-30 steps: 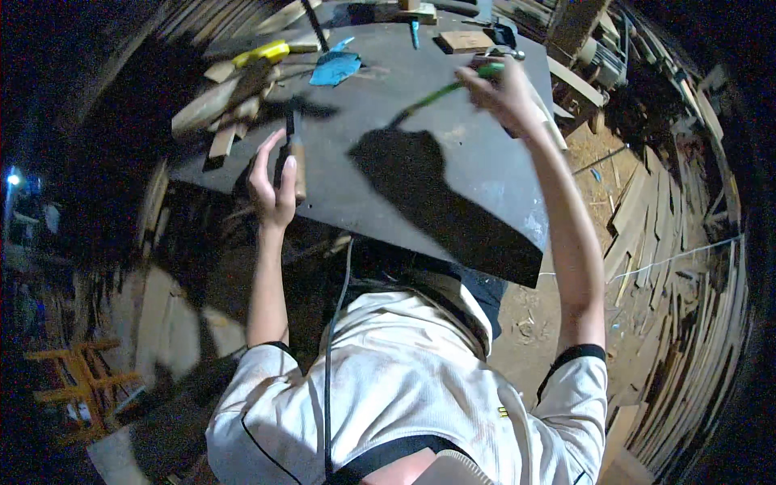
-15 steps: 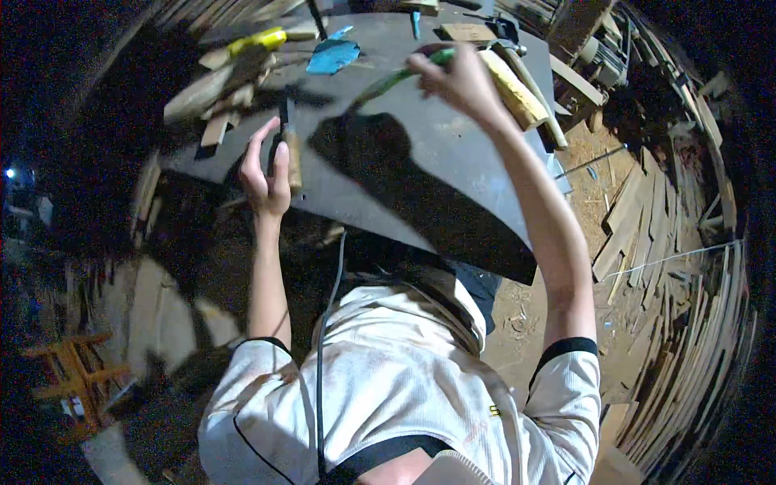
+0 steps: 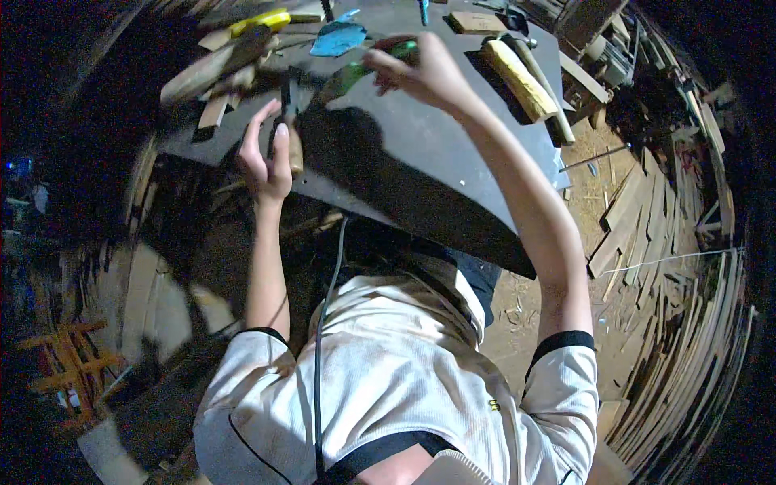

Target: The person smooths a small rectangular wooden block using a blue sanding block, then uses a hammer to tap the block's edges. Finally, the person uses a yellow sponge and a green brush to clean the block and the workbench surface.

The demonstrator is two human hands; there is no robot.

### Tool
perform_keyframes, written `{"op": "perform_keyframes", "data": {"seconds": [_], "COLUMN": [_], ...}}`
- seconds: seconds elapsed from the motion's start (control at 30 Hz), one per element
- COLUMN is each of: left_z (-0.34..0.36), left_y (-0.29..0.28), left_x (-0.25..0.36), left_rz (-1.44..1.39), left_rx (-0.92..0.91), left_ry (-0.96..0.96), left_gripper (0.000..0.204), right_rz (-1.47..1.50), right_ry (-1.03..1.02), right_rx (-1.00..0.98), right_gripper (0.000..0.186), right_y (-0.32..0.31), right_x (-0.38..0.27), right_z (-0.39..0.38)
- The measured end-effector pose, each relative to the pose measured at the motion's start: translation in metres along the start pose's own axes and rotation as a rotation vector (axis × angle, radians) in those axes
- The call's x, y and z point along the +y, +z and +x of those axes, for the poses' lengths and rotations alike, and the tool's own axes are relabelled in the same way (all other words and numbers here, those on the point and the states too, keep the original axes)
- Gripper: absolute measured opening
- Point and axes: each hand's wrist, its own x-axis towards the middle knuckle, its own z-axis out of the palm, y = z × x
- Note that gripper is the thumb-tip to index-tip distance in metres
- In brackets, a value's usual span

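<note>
My right hand (image 3: 412,73) is over the far middle of the grey tabletop (image 3: 436,153), fingers curled around a long green tool (image 3: 349,79). Motion smears the tool, so its kind cannot be told. My left hand (image 3: 267,158) is at the table's near left, fingers stretched and thumb apart. Beside its thumb lies a chisel-like tool with a wooden handle (image 3: 296,152) and a dark blade pointing away from me. A crumpled blue piece (image 3: 338,39) lies beyond, left of my right hand.
Wood pieces (image 3: 214,73) and a yellow-handled tool (image 3: 260,23) lie at the far left. To the right are a yellowish wood block (image 3: 521,81) and a long wooden handle (image 3: 554,105). Boards (image 3: 638,210) and stacked strips (image 3: 687,347) cover the floor at right. A cable (image 3: 327,307) hangs before me.
My right hand has moved left and slightly farther away with the green tool. My left hand stays nearly in place. The view has shifted slightly.
</note>
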Motion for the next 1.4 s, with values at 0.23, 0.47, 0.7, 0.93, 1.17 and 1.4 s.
{"op": "perform_keyframes", "data": {"seconds": [0.23, 0.47, 0.7, 0.93, 1.17, 1.4], "left_z": [0.001, 0.001, 0.000, 0.001, -0.003, -0.001], "left_y": [0.007, 0.003, 0.009, -0.002, 0.004, 0.013], "left_x": [-0.004, -0.004, -0.008, -0.012, -0.013, -0.011], "left_rz": [-0.006, 0.005, -0.012, 0.041, 0.048, -0.004], "left_rx": [0.012, 0.017, 0.051, 0.078, 0.123, 0.073], "left_ry": [0.036, 0.010, 0.071, 0.044, 0.060, 0.036], "left_gripper": [0.041, 0.041, 0.040, 0.040, 0.041, 0.041], "right_rz": [-0.173, -0.098, -0.164, -0.004, 0.051, -0.129], "right_ry": [0.407, 0.142, 0.356, 0.219, 0.308, 0.278], "right_rx": [-0.014, -0.040, -0.191, -0.058, -0.150, -0.016], "right_gripper": [0.026, 0.034, 0.033, 0.028, 0.031, 0.027], "right_y": [-0.100, 0.004, -0.095, -0.033, -0.055, -0.078], "right_x": [-0.043, -0.075, -0.065, -0.106, -0.061, -0.090], "right_z": [-0.035, 0.001, -0.064, -0.033, -0.073, -0.069]}}
